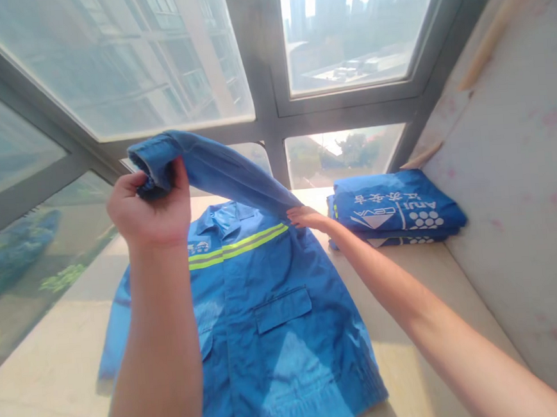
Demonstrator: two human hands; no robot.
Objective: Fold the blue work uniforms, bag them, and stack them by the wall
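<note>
A blue work jacket (277, 311) with a yellow-green reflective stripe lies front-up on a pale window ledge (39, 356). My left hand (150, 209) is closed around the cuff of its right sleeve (222, 168), holding the sleeve lifted above the jacket. My right hand (308, 218) lies at the jacket's right shoulder, fingers stretched fairly flat where the sleeve joins the body. The other sleeve hangs off the jacket's left side.
A stack of folded blue jackets (394, 211) with white printed lettering sits at the back right of the ledge. Large windows (151, 58) close off the far side. A pale floral padded panel (522, 183) borders the right.
</note>
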